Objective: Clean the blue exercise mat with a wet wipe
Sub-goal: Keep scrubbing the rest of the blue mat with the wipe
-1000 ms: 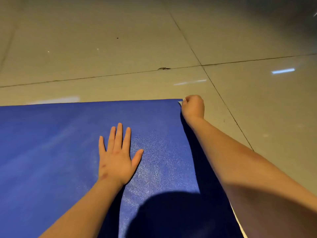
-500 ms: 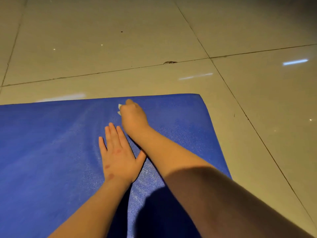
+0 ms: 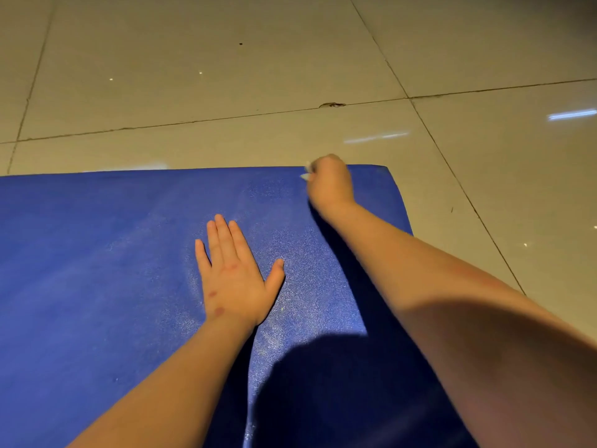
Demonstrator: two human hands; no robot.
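The blue exercise mat (image 3: 113, 270) lies flat on the tiled floor (image 3: 193, 76), and both hands are on it. The left hand (image 3: 234, 279) is spread palm-down with straight fingers, pressing on the mat. Beyond it and to its thumb side, the right hand (image 3: 329, 182) is bunched into a fist around the wet wipe (image 3: 306, 174). Only a small white scrap of the wipe peeks out on the fist's inner side, right at the mat's far edge and just short of the far corner. The step in hand looks like wiping along that far border. To do it well, the person should keep weight on the flat left palm so the mat neither slides nor ripples under the rubbing. The right hand should press the wipe down through the knuckles instead of skimming. Strokes are best run parallel to the edge and overlapped toward the bracing hand, leaving no dry strip between passes. The corner past the fist probably needs its own short pass. A speckled sheen shows on the mat between the two hands, but whether that is damp or only texture catching light cannot be told. A wipe crumpled this tightly covers little, so opening it out somewhat would likely clean faster.
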